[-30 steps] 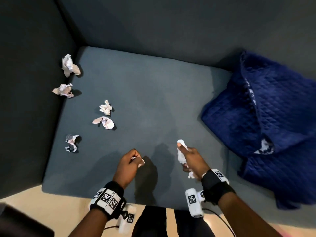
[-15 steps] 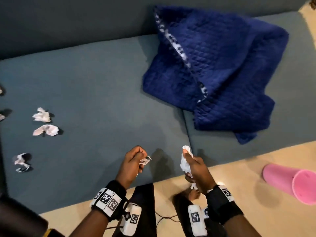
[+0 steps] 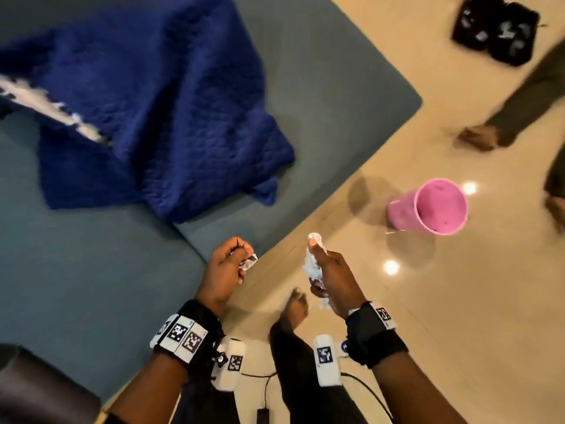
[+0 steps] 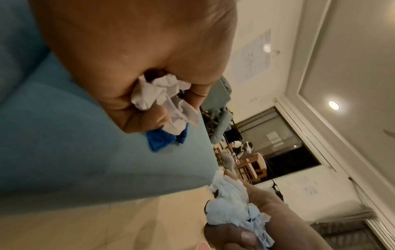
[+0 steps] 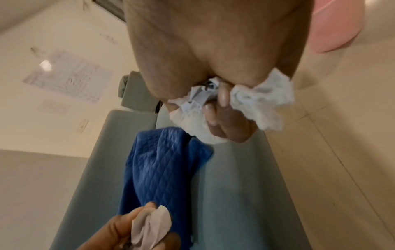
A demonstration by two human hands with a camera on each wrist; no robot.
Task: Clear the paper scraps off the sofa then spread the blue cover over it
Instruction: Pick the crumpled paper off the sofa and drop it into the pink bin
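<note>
My left hand [image 3: 227, 264] is curled round a small crumpled paper scrap [image 3: 248, 263], above the front edge of the grey-blue sofa [image 3: 91, 270]. In the left wrist view this scrap [image 4: 162, 99] pokes out of the fist. My right hand [image 3: 331, 273] grips a bunch of white paper scraps [image 3: 312, 264], held over the floor beside the sofa; the right wrist view shows them [image 5: 258, 103] squeezed between the fingers. The blue quilted cover [image 3: 146, 105] lies bunched on the sofa seat, up and left of both hands.
A pink bin [image 3: 434, 209] stands on the shiny beige floor [image 3: 458, 301], right of my right hand. Another person's bare feet and legs [image 3: 477, 137] stand at the far right. Black cases [image 3: 495, 29] sit at the top right. My own foot [image 3: 295, 307] shows below the hands.
My view has swung right, away from the loose scraps on the left seat, toward the floor and pink bin. Both hands moved with it from over the seat, each still holding paper.
</note>
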